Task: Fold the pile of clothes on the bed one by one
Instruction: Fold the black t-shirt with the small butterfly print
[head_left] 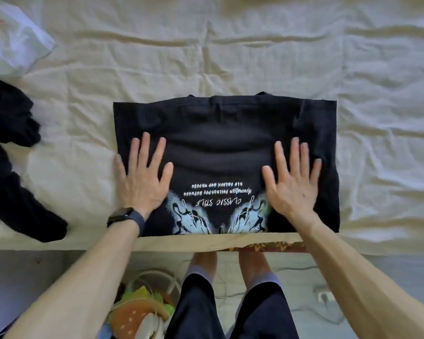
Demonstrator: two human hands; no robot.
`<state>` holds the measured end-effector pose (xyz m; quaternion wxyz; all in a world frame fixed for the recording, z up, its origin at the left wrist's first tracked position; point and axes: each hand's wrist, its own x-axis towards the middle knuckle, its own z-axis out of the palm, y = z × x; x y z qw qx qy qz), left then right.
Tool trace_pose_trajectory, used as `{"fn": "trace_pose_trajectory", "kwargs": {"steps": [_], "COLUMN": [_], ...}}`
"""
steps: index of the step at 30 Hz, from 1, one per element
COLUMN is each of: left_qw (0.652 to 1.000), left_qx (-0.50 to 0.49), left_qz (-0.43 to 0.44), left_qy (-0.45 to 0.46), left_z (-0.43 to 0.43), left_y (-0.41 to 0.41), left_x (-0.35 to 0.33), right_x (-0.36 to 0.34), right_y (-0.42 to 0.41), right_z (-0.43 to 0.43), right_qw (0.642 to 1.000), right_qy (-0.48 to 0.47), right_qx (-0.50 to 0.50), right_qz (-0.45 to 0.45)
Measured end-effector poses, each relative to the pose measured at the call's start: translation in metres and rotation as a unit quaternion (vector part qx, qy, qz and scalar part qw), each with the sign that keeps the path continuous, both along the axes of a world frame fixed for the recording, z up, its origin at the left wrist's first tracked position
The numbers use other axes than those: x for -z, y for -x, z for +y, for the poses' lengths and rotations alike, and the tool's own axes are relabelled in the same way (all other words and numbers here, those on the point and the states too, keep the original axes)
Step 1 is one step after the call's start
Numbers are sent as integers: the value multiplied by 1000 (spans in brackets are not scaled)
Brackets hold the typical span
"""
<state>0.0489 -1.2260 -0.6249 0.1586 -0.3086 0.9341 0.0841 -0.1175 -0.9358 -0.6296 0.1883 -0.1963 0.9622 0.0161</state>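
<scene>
With both palms flat, left hand [142, 177] and right hand [291, 182] press the black T-shirt [220, 133], fingers spread. Smoothing step. Next likely another fold; the dark garment [8, 152] left of it waits.

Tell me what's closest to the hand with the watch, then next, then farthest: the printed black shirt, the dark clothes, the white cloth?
1. The printed black shirt: directly under the left hand.
2. The dark clothes: left side of the bed.
3. The white cloth: far left corner.
</scene>
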Motion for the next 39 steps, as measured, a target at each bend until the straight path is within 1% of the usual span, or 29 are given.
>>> {"fn": "trace_pose_trajectory", "kwargs": {"steps": [2, 3, 4, 5, 6, 8, 10, 11, 13, 15, 17, 19, 20, 22, 24, 27, 29, 30, 32, 35, 36, 37, 39], "left_qw": [999, 999, 999, 999, 998, 994, 987, 984, 984, 988, 989, 994, 996, 996, 989, 967, 959, 961, 972, 979, 978, 978, 973], "left_qx": [-16, -7, 7, 24, 42, 90, 151, 173, 172, 146, 134, 93, 72, 72, 128, 199, 221, 217, 190, 193, 197, 198, 206], "left_qz": [-18, -18, -9, 7, 28, 62, 56, 51, 51, 55, 51, 40, 39, 42, 46, 40, 14, 4, 5, 12, 12, 21, 86], "left_qy": [28, 34, 35, 37, 38, 15, -11, -15, -15, -7, 20, 37, 35, 9, -53, -152, -177, -174, -139, -67, -60, -62, -61], "left_z": [-34, -41, -38, -27, -10, 32, 61, 62, 39, 3, -28, -34, -23, 23, 88, 191, 249, 271, 300, 314, 313, 312, 308], "left_y": [-12, -10, -2, 12, 29, 66, 95, 103, 105, 91, 75, 65, 63, 57, 49, 48, 56, 63, 82, 109, 115, 120, 121], "left_x": [-5, -8, -11, -14, -16, -14, -6, 0, 13, 22, 25, 18, 13, 2, -8, -16, -18, -19, -26, -37, -41, -46, -57], "right_x": [-3, -7, -12, -16, -21, -23, -17, -12, 1, 9, 8, -1, -8, -24, -40, -54, -54, -53, -50, -48, -49, -51, -58], "right_y": [26, 33, 34, 32, 26, 8, -2, 5, 35, 71, 102, 121, 124, 122, 111, 91, 84, 83, 86, 105, 112, 118, 129], "right_z": [26, 28, 22, 8, -11, -55, -87, -92, -79, -47, -14, 9, 18, 30, 38, 51, 61, 67, 77, 87, 90, 92, 97], "right_qw": [988, 981, 980, 983, 990, 998, 992, 989, 989, 994, 999, 999, 997, 991, 978, 934, 907, 900, 890, 867, 857, 849, 842], "right_qy": [-49, -55, -47, -30, -5, 50, 74, 74, 50, 10, -17, -8, 5, 44, 96, 184, 197, 193, 194, 212, 224, 236, 246], "right_qx": [144, 183, 195, 180, 141, 18, -98, -131, -137, -105, -39, 39, 72, 125, 186, 295, 348, 357, 358, 366, 367, 365, 349], "right_qz": [-10, -9, -3, 7, 14, 19, 14, 12, 3, 5, 2, -26, -35, -28, -22, -84, -135, -160, -205, -264, -284, -302, -329]}}
